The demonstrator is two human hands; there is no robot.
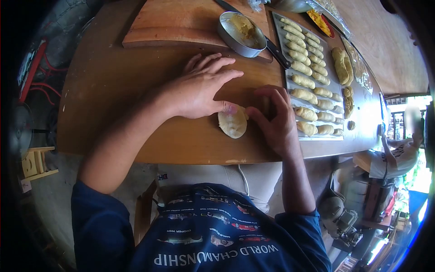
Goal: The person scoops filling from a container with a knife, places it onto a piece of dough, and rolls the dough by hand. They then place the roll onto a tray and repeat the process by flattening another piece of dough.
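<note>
Two bare hands work at one flattened piece of dough [232,127], which lies on the wooden surface [190,147] to the left of the metal tray [320,138], near the tray's front half. The left hand [201,90], farther from the tray, is open with its fingers spread, its thumb resting on the dough. The right hand [281,120], between the dough and the tray, is partly curled, its thumb at the dough's right edge; I cannot tell whether it pinches the dough. On the tray lie rows of pale dough rolls [300,66]. Left of the tray's far half stands a round tin [244,50] with yellowish paste inside, and a knife [277,53] has its dark handle reaching the tray's edge. A cutting board [176,27] lies farther left of the tray. Just right of the tray sit larger dough pieces [342,65], and past its far right corner is a red plate [331,33] of yellow food [319,21]
</note>
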